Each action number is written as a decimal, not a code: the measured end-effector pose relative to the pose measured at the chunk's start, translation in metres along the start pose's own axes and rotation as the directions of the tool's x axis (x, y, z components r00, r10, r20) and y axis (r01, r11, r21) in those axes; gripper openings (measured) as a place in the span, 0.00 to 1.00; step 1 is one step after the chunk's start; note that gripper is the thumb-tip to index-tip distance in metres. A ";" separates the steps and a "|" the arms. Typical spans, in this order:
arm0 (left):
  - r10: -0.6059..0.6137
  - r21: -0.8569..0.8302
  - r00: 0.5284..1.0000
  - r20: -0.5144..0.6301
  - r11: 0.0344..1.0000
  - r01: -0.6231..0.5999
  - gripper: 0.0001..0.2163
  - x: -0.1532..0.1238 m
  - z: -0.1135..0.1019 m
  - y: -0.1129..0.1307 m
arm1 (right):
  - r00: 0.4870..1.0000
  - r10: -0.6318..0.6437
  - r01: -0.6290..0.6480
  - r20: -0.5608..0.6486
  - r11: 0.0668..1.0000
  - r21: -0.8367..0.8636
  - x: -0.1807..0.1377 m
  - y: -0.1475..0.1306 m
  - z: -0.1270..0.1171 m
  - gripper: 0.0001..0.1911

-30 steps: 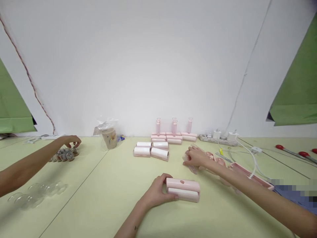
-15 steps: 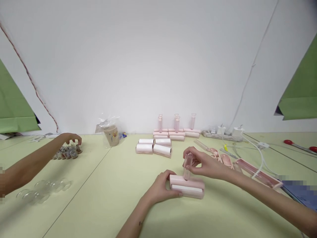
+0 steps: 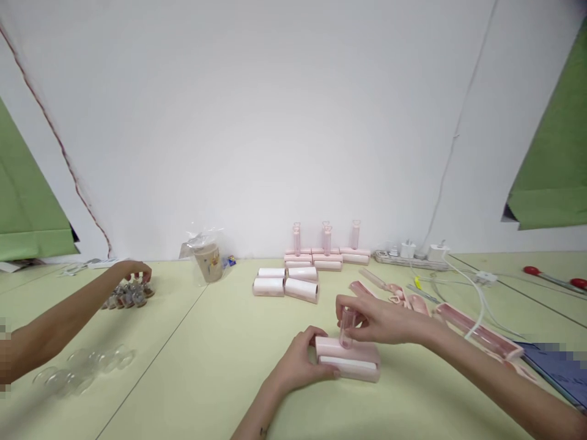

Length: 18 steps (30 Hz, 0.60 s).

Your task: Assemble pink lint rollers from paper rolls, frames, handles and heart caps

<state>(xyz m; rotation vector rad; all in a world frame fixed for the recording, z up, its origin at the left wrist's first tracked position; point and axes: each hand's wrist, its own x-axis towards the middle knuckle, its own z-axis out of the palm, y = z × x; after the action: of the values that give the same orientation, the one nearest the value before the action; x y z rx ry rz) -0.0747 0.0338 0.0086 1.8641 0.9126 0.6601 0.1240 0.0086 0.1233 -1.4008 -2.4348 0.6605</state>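
Observation:
A pink lint roller [image 3: 367,350] with a white roll showing along its front lies on the table before me. My left hand [image 3: 302,362] grips its left end, fingers behind and thumb along the front. From above, my right hand [image 3: 371,319] closes around the clear pink handle [image 3: 346,335] that stands upright on the roller's middle. The fingers cover the handle's top. Behind lie several white sticky rolls [image 3: 269,286] in clear pink covers. Further back, by the wall, stand several pink lint rollers [image 3: 327,263] with upright handles.
Loose pink parts [image 3: 398,294] and a long pink tray-like shell [image 3: 479,333] lie at right, near a power strip [image 3: 410,263] with white cables. A bagged paper cup [image 3: 208,263] stands at back left. Another person's hand [image 3: 137,271] touches small clear domed items [image 3: 131,294].
My right hand sits slightly lower over the handle, hiding its top more. The left hand keeps its hold on the roller. The whole view has shifted slightly.

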 end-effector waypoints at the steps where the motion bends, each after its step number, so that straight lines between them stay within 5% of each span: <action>1: -0.001 0.000 1.000 -0.001 1.000 0.001 0.24 0.000 0.000 0.000 | 1.000 0.000 0.000 -0.017 1.000 -0.011 -0.001 -0.001 0.002 0.04; 11: -0.031 0.023 1.000 0.001 0.999 0.031 0.24 -0.006 0.001 0.003 | 0.999 -0.014 0.014 -0.042 1.000 0.016 0.003 0.000 0.009 0.07; 16: -0.028 0.055 0.999 0.019 0.998 0.027 0.24 -0.011 0.001 0.004 | 0.996 -0.016 0.020 -0.084 0.999 0.047 -0.013 -0.001 0.003 0.32; 18: -0.034 0.057 0.999 0.029 0.998 0.032 0.23 -0.015 0.001 0.001 | 0.987 0.018 -0.013 -0.162 1.000 0.029 -0.021 0.008 -0.008 0.30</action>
<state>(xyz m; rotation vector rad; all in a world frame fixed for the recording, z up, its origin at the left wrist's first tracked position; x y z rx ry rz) -0.0825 0.0210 0.0081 1.8998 0.9495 0.5908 0.1443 -0.0043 0.1264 -1.4060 -2.2833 0.5580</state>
